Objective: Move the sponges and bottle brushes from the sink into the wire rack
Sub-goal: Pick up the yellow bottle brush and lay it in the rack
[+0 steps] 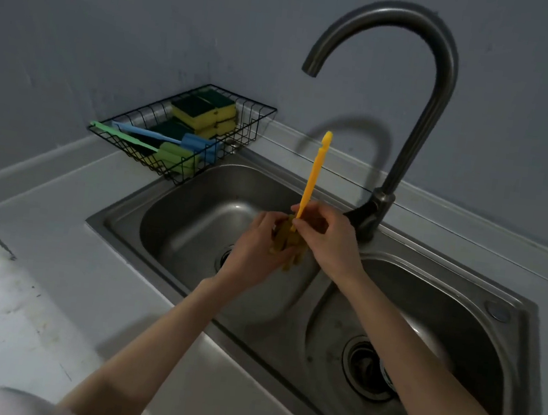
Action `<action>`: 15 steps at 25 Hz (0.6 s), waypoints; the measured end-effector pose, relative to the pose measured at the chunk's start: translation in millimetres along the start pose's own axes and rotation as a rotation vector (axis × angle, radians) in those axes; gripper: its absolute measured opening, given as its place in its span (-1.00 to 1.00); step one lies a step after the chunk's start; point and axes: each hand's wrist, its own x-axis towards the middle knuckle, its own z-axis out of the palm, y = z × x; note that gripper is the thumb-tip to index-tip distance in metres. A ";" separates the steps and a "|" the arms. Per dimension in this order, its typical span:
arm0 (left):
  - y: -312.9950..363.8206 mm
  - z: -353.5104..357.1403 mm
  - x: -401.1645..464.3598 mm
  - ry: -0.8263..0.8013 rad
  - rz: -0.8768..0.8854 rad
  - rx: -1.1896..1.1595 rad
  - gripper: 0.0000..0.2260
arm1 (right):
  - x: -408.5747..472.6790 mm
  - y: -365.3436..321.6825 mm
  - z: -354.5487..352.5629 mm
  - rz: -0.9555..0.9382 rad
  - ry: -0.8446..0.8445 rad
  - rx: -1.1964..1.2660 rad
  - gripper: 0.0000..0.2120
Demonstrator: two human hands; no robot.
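Observation:
I hold a yellow bottle brush (313, 174) upright above the left basin of the steel double sink (116, 219). My left hand (257, 250) is squeezed around its yellow sponge head (290, 247). My right hand (327, 238) pinches the lower end of the handle. The black wire rack (259, 121) stands on the counter at the back left. In it lie several yellow-and-green sponges (201, 112), a blue bottle brush (170, 137) and a green bottle brush (155, 153).
A tall curved faucet (417, 97) rises behind the sink divider, its spout above and just right of the brush. The right basin (442, 317) shows only its drain. Grey counter (40, 213) runs left of the sink, with walls close behind.

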 end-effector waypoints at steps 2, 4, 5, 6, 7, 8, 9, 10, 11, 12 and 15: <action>-17.4 -18.1 10.2 -0.002 0.013 -0.017 -0.63 | 14.8 -8.7 20.6 0.006 -0.002 -0.012 -0.81; -33.2 -35.9 21.5 -0.009 0.011 -0.052 -0.67 | 29.4 -19.8 40.2 0.017 0.003 -0.026 -0.81; -40.6 -44.3 27.6 -0.009 0.016 -0.067 -0.68 | 37.1 -24.9 49.2 0.019 0.006 -0.031 -0.81; -48.6 -53.6 34.4 -0.007 0.025 -0.073 -0.68 | 45.6 -30.1 59.1 0.019 0.008 -0.035 -0.81; -55.0 -61.2 39.7 -0.007 0.034 -0.076 -0.67 | 52.2 -35.0 66.8 0.014 0.012 -0.038 -0.80; -61.5 -69.7 45.2 -0.006 0.044 -0.079 -0.67 | 59.5 -40.1 74.4 0.004 0.017 -0.040 -0.80; -67.4 -77.4 50.2 -0.005 0.053 -0.084 -0.67 | 65.8 -44.5 80.8 -0.008 0.027 -0.050 -0.79; -74.9 -86.3 57.1 0.003 0.062 -0.088 -0.67 | 74.0 -48.8 88.4 -0.012 0.038 -0.063 -0.78; -79.5 -93.0 62.5 0.019 0.064 -0.097 -0.67 | 79.9 -52.1 93.0 -0.013 0.047 -0.076 -0.77; -82.2 -98.1 66.7 0.039 0.054 -0.115 -0.68 | 83.9 -53.9 96.2 -0.012 0.047 -0.079 -0.75; -93.0 -117.3 87.0 0.092 0.004 -0.190 -0.68 | 100.3 -58.9 108.4 0.011 0.012 -0.115 -0.68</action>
